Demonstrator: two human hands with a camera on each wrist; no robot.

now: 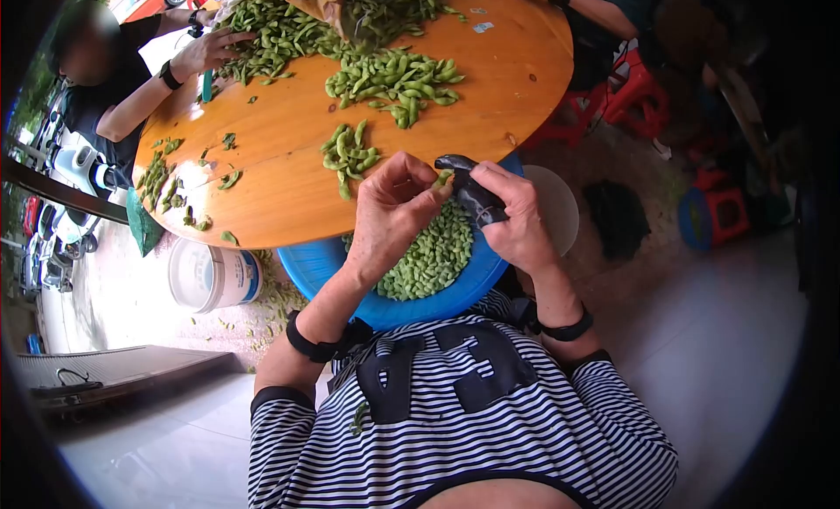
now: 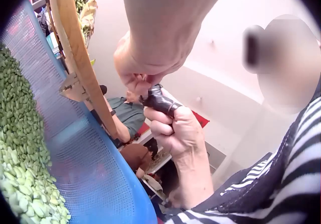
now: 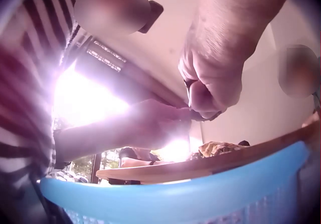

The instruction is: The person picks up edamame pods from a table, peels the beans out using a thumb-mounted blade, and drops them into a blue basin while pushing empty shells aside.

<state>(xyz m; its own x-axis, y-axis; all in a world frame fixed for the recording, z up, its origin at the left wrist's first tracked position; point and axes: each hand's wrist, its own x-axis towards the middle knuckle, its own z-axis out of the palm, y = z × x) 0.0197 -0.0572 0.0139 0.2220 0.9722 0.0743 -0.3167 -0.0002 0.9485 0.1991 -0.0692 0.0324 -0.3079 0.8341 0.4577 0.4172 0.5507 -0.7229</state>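
Observation:
Above the blue basket (image 1: 319,268), my left hand (image 1: 394,207) pinches a green pod (image 1: 444,178) between thumb and forefinger. My right hand (image 1: 514,213) faces it, its fingers curled round a dark, shiny wrapped object (image 1: 477,198) whose tip meets the pod. In the left wrist view the dark object (image 2: 160,102) lies between both hands, and the right hand (image 2: 175,133) grips it from below. Shelled green beans (image 1: 429,255) fill much of the basket beneath. In the right wrist view the fingertips are partly hidden behind the right hand (image 3: 215,83).
A round wooden table (image 1: 271,141) beyond the basket bears a large pile of pods (image 1: 297,41) and smaller heaps (image 1: 350,154). Two other people sit at it, one reaching into the pile. A white bucket (image 1: 201,277) stands left, a pale round container (image 1: 556,207) right, red stools (image 1: 634,93) farther off.

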